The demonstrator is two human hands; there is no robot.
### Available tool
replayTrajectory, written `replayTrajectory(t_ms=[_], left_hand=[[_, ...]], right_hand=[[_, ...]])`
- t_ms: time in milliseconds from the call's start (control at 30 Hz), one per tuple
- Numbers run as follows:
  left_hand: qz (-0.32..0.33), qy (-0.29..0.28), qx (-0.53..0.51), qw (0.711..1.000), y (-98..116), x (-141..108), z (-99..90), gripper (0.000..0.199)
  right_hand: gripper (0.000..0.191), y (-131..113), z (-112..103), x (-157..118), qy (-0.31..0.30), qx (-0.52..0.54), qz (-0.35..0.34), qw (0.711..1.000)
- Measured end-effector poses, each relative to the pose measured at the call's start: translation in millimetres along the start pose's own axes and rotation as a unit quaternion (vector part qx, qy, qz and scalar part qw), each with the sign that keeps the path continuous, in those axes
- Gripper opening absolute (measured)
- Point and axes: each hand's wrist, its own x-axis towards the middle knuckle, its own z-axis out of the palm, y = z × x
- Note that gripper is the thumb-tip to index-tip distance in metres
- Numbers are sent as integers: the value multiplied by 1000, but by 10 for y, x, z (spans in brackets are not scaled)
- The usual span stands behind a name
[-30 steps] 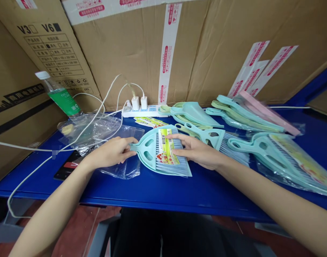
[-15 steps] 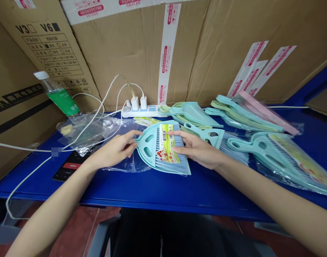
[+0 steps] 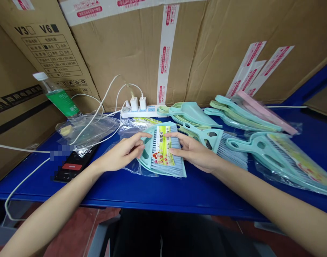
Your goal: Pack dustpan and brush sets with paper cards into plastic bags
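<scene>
A light-blue dustpan and brush set (image 3: pixel 181 165), its brush lying on the pan, is between my hands above the blue table. A printed yellow-and-white label card (image 3: pixel 164 145) lies across the bristles. My left hand (image 3: pixel 125 151) is closed at the handle end, fingertips on the pale plastic; the handle itself is hidden behind it. From the right, my right hand (image 3: pixel 197 151) grips the set's bristle side. Its index finger and thumb rest on the card's right edge, and its other fingers are partly out of sight.
Right of the set lie another blue brush (image 3: pixel 215 137), a bagged set (image 3: pixel 270 153) and stacked dustpans (image 3: pixel 192 112). Clear plastic bags (image 3: pixel 92 128), a phone (image 3: pixel 74 166), cables, a power strip (image 3: pixel 128 113) and a bottle (image 3: pixel 61 100) are at left. Cardboard boxes (image 3: pixel 133 50) stand behind.
My left hand has slid right along the handle end, now covering more of the pan's holes. The set has shifted slightly left; my right hand has barely moved.
</scene>
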Motion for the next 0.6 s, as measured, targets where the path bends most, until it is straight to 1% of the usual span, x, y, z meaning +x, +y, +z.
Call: replayTrajectory(t_ms=[67, 133, 167, 233, 267, 300, 333, 367, 433, 467, 533, 600], left_hand=[[14, -3, -20, 1000, 7, 4, 19, 35], [18, 9, -2, 1000, 9, 14, 8, 34], [10, 25, 26, 999, 5, 19, -13, 32], [-35, 73, 121, 989, -14, 22, -83, 29], [-74, 98, 190, 974, -30, 17, -128, 29], [-119, 114, 265, 950, -49, 7, -175, 28], [-170, 132, 337, 917, -70, -8, -221, 29], [-220, 133, 391, 884, -89, -25, -260, 31], [-287, 91, 448, 842, -115, -57, -313, 32], [-305, 63, 456, 834, -118, -67, -324, 31], [-317, 17, 455, 832, -105, -69, -323, 30], [-308, -5, 440, 844, -79, -52, -308, 29]], right_hand=[[44, -12, 16, 2, 17, 4, 16, 1000], [44, -24, 21, 0, 21, 4, 25, 999], [43, -28, 20, -2, 21, 2, 26, 999], [43, -29, 14, -5, 19, -3, 26, 999], [44, -27, 10, -7, 19, -4, 26, 999], [45, -25, 5, -8, 18, -4, 26, 999], [46, -22, 1, -8, 17, -4, 26, 1000], [46, -19, -3, -8, 15, -4, 26, 1000], [47, -14, -7, -7, 13, -5, 24, 1000], [47, -13, -6, -7, 13, -6, 23, 1000], [46, -12, -2, -5, 14, -4, 19, 1000], [45, -10, 5, -3, 16, 0, 15, 1000]])
